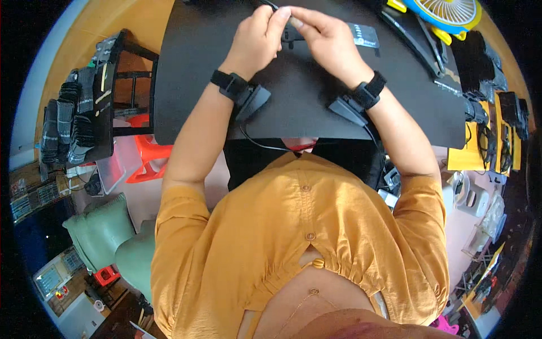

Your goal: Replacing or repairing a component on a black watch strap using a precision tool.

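Note:
My left hand (257, 40) and my right hand (332, 44) meet over the far part of the black table (293, 101). Both are closed, thumbs and fingertips pinched together on a thin black strip (271, 4); most of it is hidden by the fingers, and its kind cannot be made out. Just below the fingertips, a small black part (289, 37) shows between the hands. Beside my right hand lies a flat grey packet (366, 36) with pale print. Each wrist wears a black strap with a dark wedge-shaped device, the left one (253, 101) and the right one (348, 110).
A blue and yellow fan (446, 14) stands at the far right, with a black folding stand (415, 42) beside it. Stacked black pieces (73, 113) sit on a side rack at left. Black glasses frames (485, 141) lie on a yellow surface at right. Cables hang from the wrist devices.

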Motion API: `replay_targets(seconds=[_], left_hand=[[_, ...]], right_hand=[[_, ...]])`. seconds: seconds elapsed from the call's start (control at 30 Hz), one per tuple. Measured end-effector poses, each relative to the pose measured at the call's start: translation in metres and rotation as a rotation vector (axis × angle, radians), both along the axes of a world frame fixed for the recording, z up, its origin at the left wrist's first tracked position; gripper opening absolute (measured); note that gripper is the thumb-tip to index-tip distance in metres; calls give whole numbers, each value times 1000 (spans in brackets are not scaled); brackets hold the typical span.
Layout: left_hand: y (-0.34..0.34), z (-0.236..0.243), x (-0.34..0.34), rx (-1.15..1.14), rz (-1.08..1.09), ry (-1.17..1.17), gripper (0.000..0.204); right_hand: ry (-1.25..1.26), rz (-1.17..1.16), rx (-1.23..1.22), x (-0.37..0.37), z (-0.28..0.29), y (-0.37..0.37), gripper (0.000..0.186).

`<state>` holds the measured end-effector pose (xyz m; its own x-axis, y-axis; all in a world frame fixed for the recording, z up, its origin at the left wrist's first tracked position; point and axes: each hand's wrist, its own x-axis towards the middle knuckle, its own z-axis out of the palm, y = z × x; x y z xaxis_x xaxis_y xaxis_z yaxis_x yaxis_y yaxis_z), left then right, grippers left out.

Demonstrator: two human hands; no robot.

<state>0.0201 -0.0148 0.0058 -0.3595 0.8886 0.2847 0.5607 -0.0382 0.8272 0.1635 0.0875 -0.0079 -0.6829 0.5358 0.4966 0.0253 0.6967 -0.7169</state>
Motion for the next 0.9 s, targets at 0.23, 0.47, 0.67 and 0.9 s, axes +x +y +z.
replay_targets(seconds=[0.23,0.47,0.67,0.9], left_hand=[[2,-5,-4,40,-36,-2,33],[2,-4,0,124,-34,-12,31],[-1,-4,6,226,17,19,30],[3,-10,-7,212,57,14,30]], right_hand=[[87,19,-57,-3,8,-8,25],[63,18,-73,-6,6,-8,25],[150,90,-114,-3,7,-11,26],[139,84,-161,-9,4,-10,25]])
